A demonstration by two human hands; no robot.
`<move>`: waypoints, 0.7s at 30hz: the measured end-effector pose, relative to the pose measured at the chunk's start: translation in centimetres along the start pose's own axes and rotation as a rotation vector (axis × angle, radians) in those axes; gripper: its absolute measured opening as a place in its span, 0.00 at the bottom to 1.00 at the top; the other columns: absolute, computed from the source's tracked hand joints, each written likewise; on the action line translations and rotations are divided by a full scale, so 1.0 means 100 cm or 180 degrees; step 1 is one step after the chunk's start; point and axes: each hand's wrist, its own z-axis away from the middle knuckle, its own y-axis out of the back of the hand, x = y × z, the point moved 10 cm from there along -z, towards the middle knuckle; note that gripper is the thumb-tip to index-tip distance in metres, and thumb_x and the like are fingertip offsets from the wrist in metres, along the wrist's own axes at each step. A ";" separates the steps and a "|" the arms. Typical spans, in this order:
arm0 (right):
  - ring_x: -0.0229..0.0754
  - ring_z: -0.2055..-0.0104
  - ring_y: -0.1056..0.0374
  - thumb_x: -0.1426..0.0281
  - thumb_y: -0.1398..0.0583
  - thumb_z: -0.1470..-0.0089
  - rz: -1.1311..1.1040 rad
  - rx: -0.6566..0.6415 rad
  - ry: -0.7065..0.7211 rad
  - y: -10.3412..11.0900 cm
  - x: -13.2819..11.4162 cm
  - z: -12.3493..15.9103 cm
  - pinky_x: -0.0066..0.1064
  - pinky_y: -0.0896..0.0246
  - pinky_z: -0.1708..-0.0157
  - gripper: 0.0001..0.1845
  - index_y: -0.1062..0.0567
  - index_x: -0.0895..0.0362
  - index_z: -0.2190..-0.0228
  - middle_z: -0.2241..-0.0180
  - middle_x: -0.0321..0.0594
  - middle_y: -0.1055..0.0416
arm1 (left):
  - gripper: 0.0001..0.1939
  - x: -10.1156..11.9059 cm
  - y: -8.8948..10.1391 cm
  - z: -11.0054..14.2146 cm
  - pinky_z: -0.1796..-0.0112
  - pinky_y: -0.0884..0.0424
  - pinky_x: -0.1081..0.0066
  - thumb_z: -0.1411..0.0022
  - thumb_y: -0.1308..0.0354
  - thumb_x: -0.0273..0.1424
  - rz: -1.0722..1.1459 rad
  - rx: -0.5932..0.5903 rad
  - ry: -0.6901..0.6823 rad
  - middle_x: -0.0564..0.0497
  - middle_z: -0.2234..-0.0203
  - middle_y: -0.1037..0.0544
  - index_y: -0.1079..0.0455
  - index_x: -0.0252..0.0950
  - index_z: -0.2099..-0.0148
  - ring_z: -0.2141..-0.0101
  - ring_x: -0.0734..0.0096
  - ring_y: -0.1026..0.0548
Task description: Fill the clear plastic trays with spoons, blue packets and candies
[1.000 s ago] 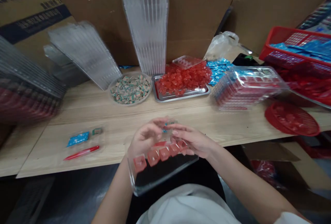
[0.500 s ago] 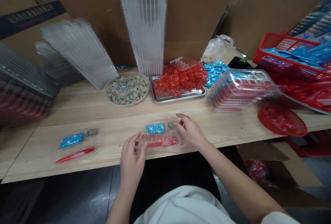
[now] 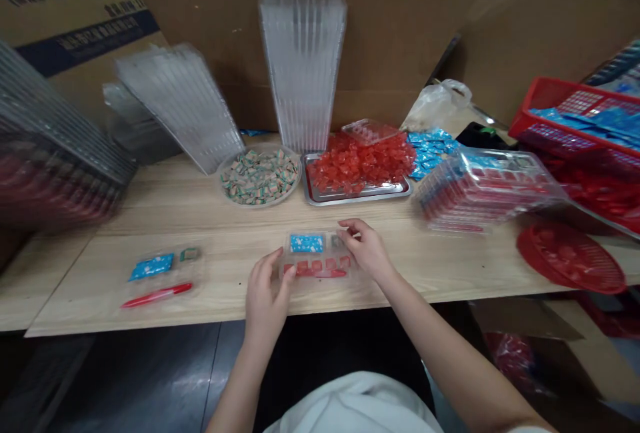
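Note:
A clear plastic blister tray (image 3: 323,284) lies near the table's front edge. It holds a blue sachet (image 3: 307,243), several red pieces (image 3: 317,265) in a row, a red pen-shaped item (image 3: 327,273) and a small greenish piece partly behind my fingers. My left hand (image 3: 267,286) grips the tray's left edge, thumb over its lower left. At the upper right corner, my right hand (image 3: 364,245) has its fingers curled on the rim. To the left lies a second clear tray (image 3: 196,273) with a blue sachet (image 3: 151,267), a red pen-shaped item (image 3: 157,295) and a small green piece (image 3: 189,254).
Behind are a bowl of small wrapped pieces (image 3: 260,178), a metal tray (image 3: 357,197) heaped with red pieces, and tall stacks of clear trays (image 3: 303,66). Rightward stand filled packs (image 3: 485,186), a red round basket (image 3: 570,256) and a red crate (image 3: 555,103).
The view has shifted, so the scene sits further right in the picture. My left thumb now reaches slightly further over the tray. Both hands stay at its sides.

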 end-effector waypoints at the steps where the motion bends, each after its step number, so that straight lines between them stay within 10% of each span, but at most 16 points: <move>1: 0.38 0.72 0.37 0.62 0.44 0.49 -0.0001 0.0054 -0.0011 0.000 0.000 -0.004 0.31 0.40 0.68 0.15 0.27 0.57 0.61 0.72 0.37 0.34 | 0.19 0.001 0.000 -0.002 0.54 0.33 0.59 0.39 0.47 0.36 0.0053 -0.0014 0.0014 0.43 0.51 0.29 0.36 0.38 0.46 0.52 0.60 0.32; 13: 0.50 0.58 0.35 0.63 0.45 0.45 0.1426 -0.0049 0.0086 -0.001 -0.011 0.037 0.40 0.40 0.56 0.16 0.27 0.58 0.59 0.60 0.50 0.34 | 0.29 -0.024 -0.017 -0.006 0.45 0.41 0.50 0.40 0.48 0.39 -0.0111 -0.0292 0.0281 0.35 0.45 0.34 0.44 0.32 0.39 0.44 0.52 0.37; 18: 0.46 0.57 0.34 0.66 0.47 0.44 0.0288 -0.0002 0.0075 0.002 -0.007 0.052 0.38 0.39 0.54 0.19 0.31 0.55 0.51 0.58 0.46 0.31 | 0.31 -0.026 -0.020 -0.003 0.50 0.33 0.54 0.44 0.43 0.40 0.0988 -0.0214 0.0909 0.40 0.42 0.39 0.44 0.41 0.39 0.49 0.54 0.31; 21: 0.43 0.64 0.32 0.63 0.47 0.44 -0.0174 0.0043 -0.0128 0.050 -0.011 0.043 0.35 0.37 0.61 0.22 0.33 0.54 0.48 0.64 0.40 0.28 | 0.33 0.011 -0.040 -0.014 0.57 0.28 0.62 0.46 0.40 0.39 0.1798 -0.0531 0.1178 0.43 0.41 0.40 0.45 0.44 0.40 0.55 0.61 0.26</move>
